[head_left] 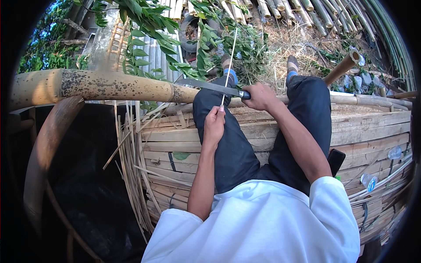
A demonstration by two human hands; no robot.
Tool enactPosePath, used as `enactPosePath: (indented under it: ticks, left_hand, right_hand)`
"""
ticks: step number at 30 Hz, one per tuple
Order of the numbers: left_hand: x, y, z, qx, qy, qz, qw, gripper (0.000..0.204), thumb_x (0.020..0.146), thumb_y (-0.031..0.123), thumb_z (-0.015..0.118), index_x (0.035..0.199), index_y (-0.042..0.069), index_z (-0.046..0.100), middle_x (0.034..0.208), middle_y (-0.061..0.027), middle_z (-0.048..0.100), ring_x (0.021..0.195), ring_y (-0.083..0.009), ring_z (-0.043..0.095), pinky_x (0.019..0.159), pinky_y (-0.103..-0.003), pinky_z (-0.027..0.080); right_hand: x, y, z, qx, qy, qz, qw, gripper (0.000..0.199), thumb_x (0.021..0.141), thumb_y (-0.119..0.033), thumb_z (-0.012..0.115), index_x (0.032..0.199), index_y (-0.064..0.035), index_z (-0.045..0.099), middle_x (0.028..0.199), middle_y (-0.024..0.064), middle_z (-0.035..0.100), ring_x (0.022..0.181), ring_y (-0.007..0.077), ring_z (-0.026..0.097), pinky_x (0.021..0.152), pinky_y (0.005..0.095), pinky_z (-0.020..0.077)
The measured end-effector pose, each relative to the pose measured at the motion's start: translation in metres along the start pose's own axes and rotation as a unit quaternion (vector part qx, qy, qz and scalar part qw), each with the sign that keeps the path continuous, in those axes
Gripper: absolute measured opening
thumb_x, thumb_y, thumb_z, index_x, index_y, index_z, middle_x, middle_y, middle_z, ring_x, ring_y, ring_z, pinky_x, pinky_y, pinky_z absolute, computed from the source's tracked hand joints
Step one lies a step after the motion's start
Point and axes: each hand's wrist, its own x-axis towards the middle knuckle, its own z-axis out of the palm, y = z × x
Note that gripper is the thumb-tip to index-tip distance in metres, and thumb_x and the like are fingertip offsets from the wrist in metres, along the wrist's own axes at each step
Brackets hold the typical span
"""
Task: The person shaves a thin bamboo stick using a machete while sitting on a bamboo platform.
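My right hand (259, 96) is closed round the dark handle of a large knife (210, 87), its blade reaching left over my left thigh. A thin pale bamboo strip (233, 52) points away from me, its near end pinched in my left hand (214, 124). The blade crosses the strip just beyond my left fingertips and appears to touch it. Under both hands are my legs in dark trousers, and I sit on a seat of bamboo slats (175, 147).
A thick bamboo pole (118, 85) runs across at the left. Split strips (131, 162) lie bundled beside the seat. Clear plastic cups (368, 182) and a dark phone (336, 161) rest at my right. Farther out are leafy branches (140, 50), a tyre (189, 35) and cut bamboo poles (322, 17).
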Motion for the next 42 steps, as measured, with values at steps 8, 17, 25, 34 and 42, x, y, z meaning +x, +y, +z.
enactPosePath:
  ticks: [8,17,25,34,42]
  left_hand:
    - [-0.002,0.005,0.006,-0.005,0.016,0.008,1.000,0.020,0.099,0.021,0.052,0.089,0.005,0.056,0.060,0.0077,0.039,0.053,-0.0012,0.030,0.046,-0.023,0.022]
    - [-0.006,0.004,0.008,0.044,0.046,0.045,0.997,0.022,0.098,0.021,0.054,0.087,0.003,0.057,0.057,0.0066,0.041,0.052,-0.0013,0.031,0.046,-0.024,0.023]
    - [-0.004,0.001,0.008,0.048,0.057,0.051,0.996,0.022,0.099,0.021,0.053,0.087,0.003,0.056,0.057,0.0071,0.040,0.052,-0.0015,0.031,0.046,-0.023,0.022]
    - [0.002,0.001,-0.011,-0.001,-0.038,-0.011,0.999,0.029,0.101,0.024,0.045,0.080,0.007,0.053,0.057,0.0078,0.035,0.049,-0.0013,0.030,0.044,-0.022,0.024]
    - [0.000,0.009,-0.011,-0.028,-0.067,-0.046,0.996,0.031,0.102,0.025,0.043,0.077,0.008,0.048,0.057,0.0079,0.035,0.048,-0.0014,0.030,0.043,-0.022,0.024]
  right_hand:
    - [0.003,0.018,0.012,0.039,0.053,-0.151,0.986,0.019,0.068,-0.022,0.065,0.080,-0.0078,0.069,0.073,0.0174,0.065,0.072,0.0394,0.063,0.068,0.0476,0.0502]
    - [0.016,0.036,-0.017,0.045,0.064,0.218,0.973,0.027,0.075,-0.027,0.059,0.078,-0.0024,0.069,0.077,0.0248,0.065,0.076,0.0415,0.065,0.074,0.0487,0.0511]
    - [-0.003,0.006,0.003,-0.040,-0.090,-0.029,0.995,0.021,0.068,-0.025,0.062,0.072,-0.0064,0.069,0.069,0.0215,0.063,0.071,0.0400,0.063,0.070,0.0469,0.0520]
    - [0.003,0.012,0.003,-0.047,-0.078,0.053,0.994,0.022,0.065,-0.028,0.061,0.072,-0.0085,0.070,0.071,0.0205,0.065,0.073,0.0384,0.065,0.072,0.0462,0.0528]
    - [0.004,0.017,0.003,-0.076,-0.082,0.060,0.992,0.021,0.065,-0.028,0.061,0.071,-0.0115,0.071,0.072,0.0190,0.066,0.074,0.0374,0.065,0.071,0.0458,0.0533]
